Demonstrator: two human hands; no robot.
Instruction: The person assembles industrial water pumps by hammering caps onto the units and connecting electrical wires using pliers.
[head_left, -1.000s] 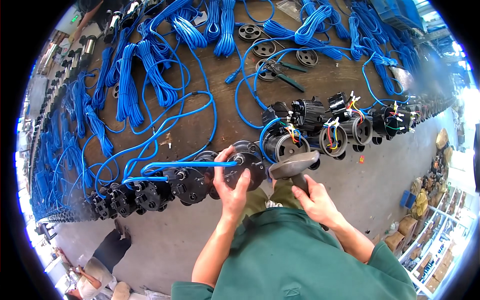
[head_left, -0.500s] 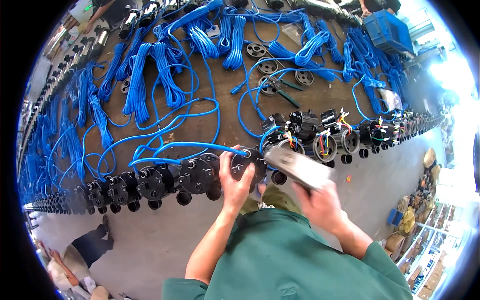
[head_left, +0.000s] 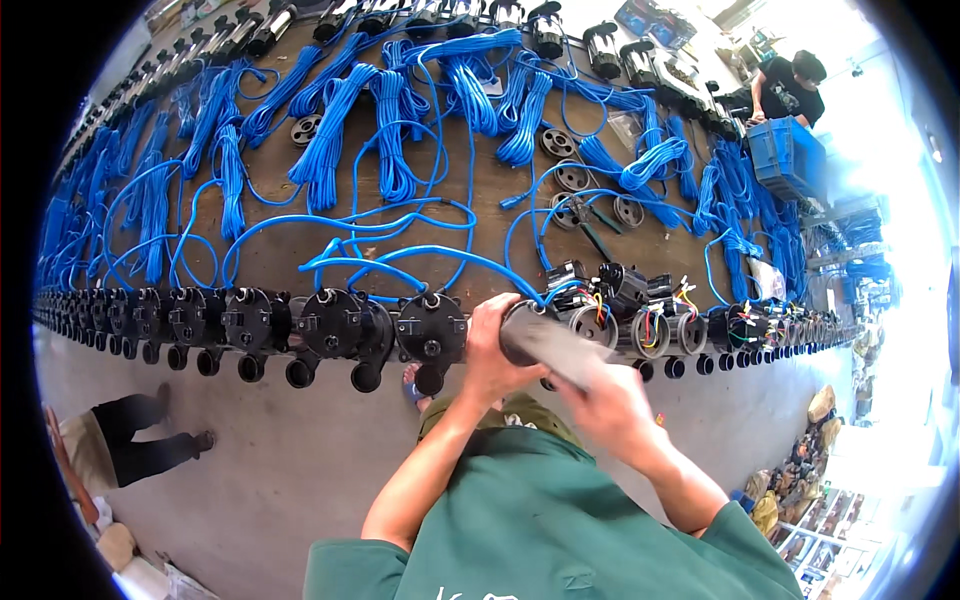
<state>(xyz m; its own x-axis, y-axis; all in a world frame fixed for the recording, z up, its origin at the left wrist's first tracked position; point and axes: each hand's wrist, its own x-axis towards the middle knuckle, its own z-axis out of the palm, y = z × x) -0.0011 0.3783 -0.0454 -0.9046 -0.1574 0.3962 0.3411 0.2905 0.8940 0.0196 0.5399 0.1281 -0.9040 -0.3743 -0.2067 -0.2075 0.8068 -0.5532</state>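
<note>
At the table's near edge, my left hand (head_left: 497, 362) is closed round the left side of a black round motor housing (head_left: 516, 334), with a blue cable coming out of its top. My right hand (head_left: 612, 402) grips a flat, pale grey block (head_left: 562, 354), smeared by motion. The block overlaps the front of the housing, hiding part of its round cover; whether they touch I cannot tell. Just left of my left hand is another black capped housing (head_left: 432, 328). To the right stand open housings (head_left: 651, 334) with coloured wires sticking out.
Bundles of blue cable (head_left: 392, 135) cover much of the brown tabletop (head_left: 290, 235). Pliers (head_left: 598, 236) with dark green handles lie near several metal pulleys (head_left: 572, 177). A blue crate (head_left: 786, 158) stands far right, near a person (head_left: 790, 90). Another person (head_left: 125, 435) is at the lower left.
The pale block has swung left over the front of the housing, with my right hand following. My left hand still holds the housing's left side. The whole view has shifted.
</note>
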